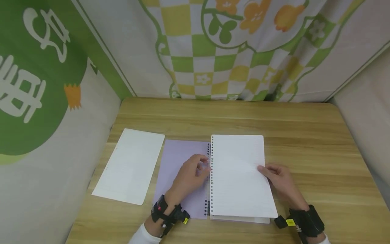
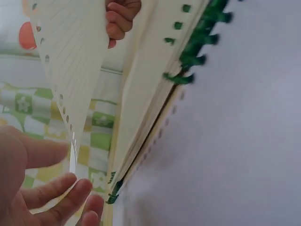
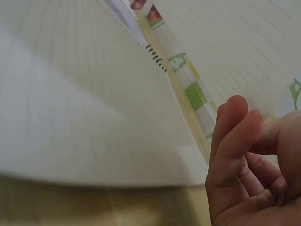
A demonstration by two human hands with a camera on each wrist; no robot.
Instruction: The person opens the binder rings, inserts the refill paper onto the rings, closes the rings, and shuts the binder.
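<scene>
- Wooden table [image 1: 304, 142] carries an opened ring binder, its lilac cover [image 1: 178, 162] spread flat beneath the person's left hand [image 1: 190, 176].
- That left hand lies palm-down on the lilac cover, fingertips at the dark binder rings [image 1: 209, 149]; the fingers curl loosely at the punched edge of the top lined sheet [image 1: 237, 173], and from the head view it cannot be told whether they pinch it.
- From the left wrist camera, the left hand's fingers [image 2: 56, 193] are spread and relaxed just beside the sheet's row of punched holes, with the sheet lifted away from the paper stack [image 2: 141, 117] below it.
- Across the page, the right hand [image 1: 281, 181] meets the sheet's outer edge, thumb and fingertips on the paper at about mid-height.
- Seen from the right wrist camera, the right hand's fingers [image 3: 235, 136] are bent against the raised sheet, which arches clear of the pages under it.
- Further out from the left hand, beyond the cover's far edge, a separate loose white sheet [image 1: 131, 166] lies flat on the table, apart from the binder.
- Behind the table hangs a green-and-yellow checked curtain [image 1: 213, 51] with orange flowers.
</scene>
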